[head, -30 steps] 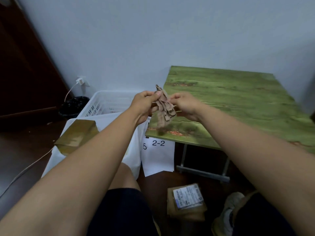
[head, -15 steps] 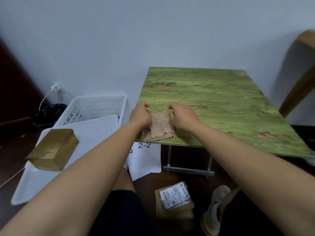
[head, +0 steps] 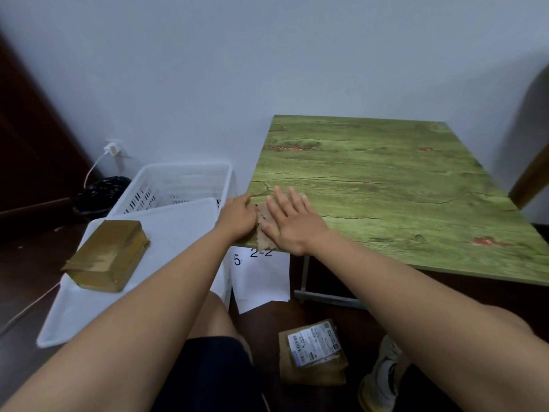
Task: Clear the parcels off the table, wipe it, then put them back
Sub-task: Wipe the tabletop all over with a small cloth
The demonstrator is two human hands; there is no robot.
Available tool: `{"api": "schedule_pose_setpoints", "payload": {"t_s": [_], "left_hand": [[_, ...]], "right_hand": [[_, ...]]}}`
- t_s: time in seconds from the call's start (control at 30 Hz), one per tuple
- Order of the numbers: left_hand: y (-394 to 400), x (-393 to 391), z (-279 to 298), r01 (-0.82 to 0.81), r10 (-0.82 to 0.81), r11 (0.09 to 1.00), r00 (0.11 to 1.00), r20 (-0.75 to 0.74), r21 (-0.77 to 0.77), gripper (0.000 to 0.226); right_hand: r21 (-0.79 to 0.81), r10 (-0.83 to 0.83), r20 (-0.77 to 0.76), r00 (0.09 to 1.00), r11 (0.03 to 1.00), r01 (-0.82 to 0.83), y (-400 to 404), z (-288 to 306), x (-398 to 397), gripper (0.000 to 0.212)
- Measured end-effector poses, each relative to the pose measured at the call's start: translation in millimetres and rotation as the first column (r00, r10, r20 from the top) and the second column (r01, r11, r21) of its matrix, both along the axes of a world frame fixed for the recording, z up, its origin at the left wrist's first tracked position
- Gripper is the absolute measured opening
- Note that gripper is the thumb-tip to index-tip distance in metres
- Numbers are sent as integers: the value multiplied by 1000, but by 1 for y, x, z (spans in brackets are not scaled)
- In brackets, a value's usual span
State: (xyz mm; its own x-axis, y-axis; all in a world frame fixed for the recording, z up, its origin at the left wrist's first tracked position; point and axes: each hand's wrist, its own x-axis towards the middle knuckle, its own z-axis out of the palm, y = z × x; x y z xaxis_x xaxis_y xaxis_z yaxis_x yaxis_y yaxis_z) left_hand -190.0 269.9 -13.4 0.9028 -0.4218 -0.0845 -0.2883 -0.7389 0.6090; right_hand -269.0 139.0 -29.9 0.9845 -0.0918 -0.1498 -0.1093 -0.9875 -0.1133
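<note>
A brown cloth (head: 263, 230) lies at the near left corner of the green wood-grain table (head: 386, 185). My right hand (head: 289, 223) presses flat on it with straight, spread fingers. My left hand (head: 239, 217) sits at the cloth's left edge by the table corner, fingers curled; whether it pinches the cloth is hidden. A gold-brown parcel (head: 108, 255) rests on a white lid (head: 166, 233) to the left. On the floor below the table lies a brown parcel with a white label (head: 313, 350).
A white slotted basket (head: 178, 185) stands left of the table, with a black bag (head: 101, 193) and a wall plug (head: 112, 148) behind it. White paper sheets (head: 261, 281) hang by the table leg. My shoe (head: 381, 373) is near the floor parcel. A wooden chair part (head: 531, 171) stands at far right.
The cloth went from bunched in the air between both hands to spread on the table corner. My right hand has opened flat on it.
</note>
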Motion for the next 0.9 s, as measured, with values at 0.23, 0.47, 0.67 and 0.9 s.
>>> {"api": "schedule_pose_setpoints", "payload": {"t_s": [0.23, 0.47, 0.67, 0.9], "left_hand": [[6, -7, 17, -234, 109, 895, 940, -323, -379, 33], [19, -12, 6, -446, 31, 695, 803, -596, -565, 39], [28, -7, 0, -640, -65, 477, 658, -750, -603, 53], [29, -3, -10, -683, -117, 385, 631, -767, -620, 61]], "right_hand": [[63, -1, -106, 994, 998, 8, -13, 0, -13, 63], [67, -58, -112, 992, 996, 65, 11, 4, 24, 68], [22, 241, -39, 970, 971, -240, 38, -1, -2, 62], [62, 46, -120, 992, 997, -39, -22, 6, -16, 65]]}}
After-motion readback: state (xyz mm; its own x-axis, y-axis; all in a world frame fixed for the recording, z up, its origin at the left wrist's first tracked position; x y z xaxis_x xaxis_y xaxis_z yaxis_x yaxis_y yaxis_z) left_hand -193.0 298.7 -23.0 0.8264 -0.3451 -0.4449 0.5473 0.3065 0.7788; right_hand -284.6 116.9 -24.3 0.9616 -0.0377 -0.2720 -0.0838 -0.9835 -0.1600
